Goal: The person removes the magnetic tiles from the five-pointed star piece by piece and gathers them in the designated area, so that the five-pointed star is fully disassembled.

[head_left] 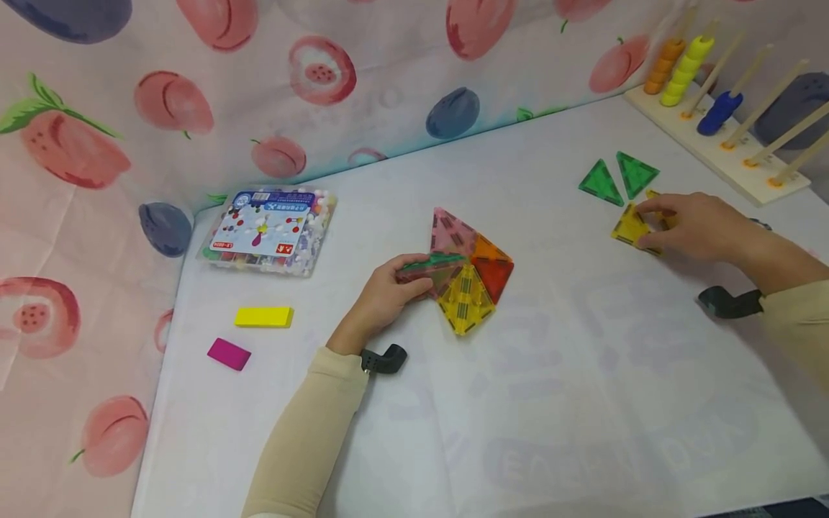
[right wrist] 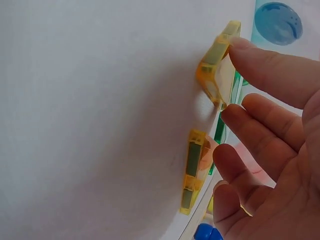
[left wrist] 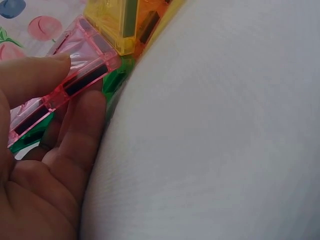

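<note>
Table (head_left: 550,403): covered in white.
Bead rack (head_left: 745,162): stood far right.
Plastic case (head_left: 264,229): laid far left.
Tile cluster (head_left: 484,275): placed mid-table; pink, orange, red, yellow pieces seen.
Left hand (head_left: 386,293): pink tile (left wrist: 86,52) pinched at cluster's left side.
Right hand (head_left: 702,226): yellow tile (right wrist: 217,60) pinched by thumb and fingers; second yellow tile (right wrist: 193,172) just beside.
Green triangles (head_left: 601,183): two, laid near right hand.

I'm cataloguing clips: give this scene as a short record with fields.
Left hand: grips a pink translucent plastic tile
Right hand: pinches a yellow translucent plastic tile
Beside left hand: multicoloured cluster of triangular plastic tiles
Beyond right hand: two green triangular plastic tiles; wood-coloured bead rack
Left in head view: clear plastic box; yellow rectangular block; magenta rectangular block
</note>
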Tool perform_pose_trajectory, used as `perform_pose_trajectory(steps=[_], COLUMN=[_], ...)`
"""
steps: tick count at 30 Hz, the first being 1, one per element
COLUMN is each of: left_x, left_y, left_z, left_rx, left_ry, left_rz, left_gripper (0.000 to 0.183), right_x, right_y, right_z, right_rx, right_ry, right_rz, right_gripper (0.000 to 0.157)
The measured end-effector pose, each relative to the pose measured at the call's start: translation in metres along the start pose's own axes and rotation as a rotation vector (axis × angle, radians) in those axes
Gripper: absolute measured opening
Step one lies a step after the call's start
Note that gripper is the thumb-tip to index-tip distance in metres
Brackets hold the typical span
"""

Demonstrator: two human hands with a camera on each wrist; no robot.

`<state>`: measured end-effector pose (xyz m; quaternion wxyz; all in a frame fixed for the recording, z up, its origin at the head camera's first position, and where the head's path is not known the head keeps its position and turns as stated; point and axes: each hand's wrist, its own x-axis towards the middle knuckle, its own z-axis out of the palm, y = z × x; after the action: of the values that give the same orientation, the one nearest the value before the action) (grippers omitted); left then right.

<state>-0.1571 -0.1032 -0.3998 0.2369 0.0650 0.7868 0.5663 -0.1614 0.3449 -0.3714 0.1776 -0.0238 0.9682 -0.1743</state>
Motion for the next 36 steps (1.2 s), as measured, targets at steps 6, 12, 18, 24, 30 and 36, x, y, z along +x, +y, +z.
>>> perform_pose_trajectory(steps=[6,12,18,24,30,36], left_x=[0.001,0.002,0.004,0.004,0.005,0.013], left_y=[-0.002,-0.003,-0.004,-0.003,-0.002,0.007], left_z=[-0.001,-0.002,-0.003,-0.007,-0.02,-0.032], left_rx=[-0.009,-0.018,-0.049,-0.059,-0.046,-0.024], left_ry=[0.005,-0.002,-0.013,-0.038,-0.026,0.075], left_rz=[-0.001,-0.004,0.0,0.018,0.004,-0.018], left_gripper=[0.041,0.042,0.042,0.045,0.044,0.045], right_x=[0.0,0.0,0.012,0.042,0.069,0.091], right_y=[-0.005,-0.033,-0.077,-0.135,-0.176,-0.191], right_z=[-0.006,-0.011,0.003,0.03,0.042,0.043], right_rx=[0.049,0.129,0.173,0.275,0.361,0.428], right_ry=[-0.005,0.094,0.082,-0.05,-0.107,-0.154], right_rz=[0.011,-0.054,-0.178,-0.278,-0.333,-0.354], right_gripper=[0.08,0.069,0.058,0.05,0.051,0.047])
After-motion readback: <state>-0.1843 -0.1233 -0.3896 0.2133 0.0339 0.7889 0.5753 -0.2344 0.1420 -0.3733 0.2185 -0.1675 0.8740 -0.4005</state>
